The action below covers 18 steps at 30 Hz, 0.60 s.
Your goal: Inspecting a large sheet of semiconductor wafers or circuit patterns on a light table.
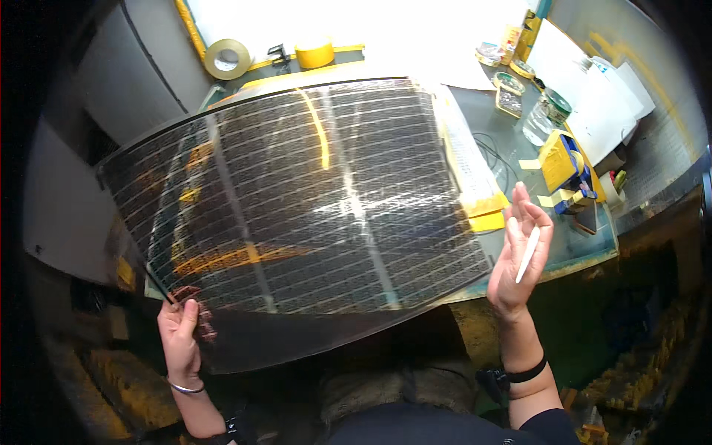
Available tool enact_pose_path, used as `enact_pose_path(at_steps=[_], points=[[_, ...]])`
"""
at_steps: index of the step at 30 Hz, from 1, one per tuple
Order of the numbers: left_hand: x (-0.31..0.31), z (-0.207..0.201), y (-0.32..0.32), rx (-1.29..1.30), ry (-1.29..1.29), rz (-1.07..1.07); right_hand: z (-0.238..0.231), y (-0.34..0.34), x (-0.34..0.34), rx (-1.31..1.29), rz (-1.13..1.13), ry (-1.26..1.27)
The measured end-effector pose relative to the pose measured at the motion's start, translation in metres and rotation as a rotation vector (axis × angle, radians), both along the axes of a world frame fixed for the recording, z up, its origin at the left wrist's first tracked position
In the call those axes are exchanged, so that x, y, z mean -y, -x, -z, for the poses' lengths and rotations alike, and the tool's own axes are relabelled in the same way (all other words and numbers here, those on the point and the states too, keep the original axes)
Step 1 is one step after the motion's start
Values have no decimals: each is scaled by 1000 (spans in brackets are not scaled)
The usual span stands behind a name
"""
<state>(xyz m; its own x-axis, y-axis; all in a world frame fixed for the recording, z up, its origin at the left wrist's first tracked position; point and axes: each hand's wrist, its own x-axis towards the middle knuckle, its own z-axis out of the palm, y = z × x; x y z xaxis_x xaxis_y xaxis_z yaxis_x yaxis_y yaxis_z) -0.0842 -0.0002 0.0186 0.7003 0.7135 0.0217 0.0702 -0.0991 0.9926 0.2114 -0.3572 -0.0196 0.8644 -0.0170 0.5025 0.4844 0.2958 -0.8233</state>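
Observation:
A large dark glossy panel [297,200] with rows of thin pale lines, resembling a solar panel, is held tilted above the near side of the table. My left hand [180,334] grips its lower left edge, thumb on top and fingers underneath. At its lower right corner is my right hand [521,256], palm turned inward and fingers raised. A slim white stick [528,254] with a pointed end lies across that palm, held by the fingers. Whether the right hand also bears the panel's edge, I cannot tell. Light and yellow shapes reflect in the panel's surface.
Behind the panel, the table [512,156] carries a wide tape roll [227,59], a yellow roll [314,54] and papers [467,152]. To the right stand a jar with a green lid [546,117] and a yellow-and-blue tape dispenser [565,167]. Thin cable [493,152] lies between.

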Motion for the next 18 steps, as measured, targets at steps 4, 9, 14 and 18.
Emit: enact_pose_path(at_steps=[4,9,14,18], points=[[-24,22,16,41,128,-35,-4,0,-2,-4,-47,-42],[-32,32,21,68,114,-123,-8,2,-3,-101,-114,-83],[-20,20,15,50,191,-93,-10,3,-2,-132,-197,-30],[-30,32,23,82,209,-111,-12,5,-2,-173,-208,-27]])
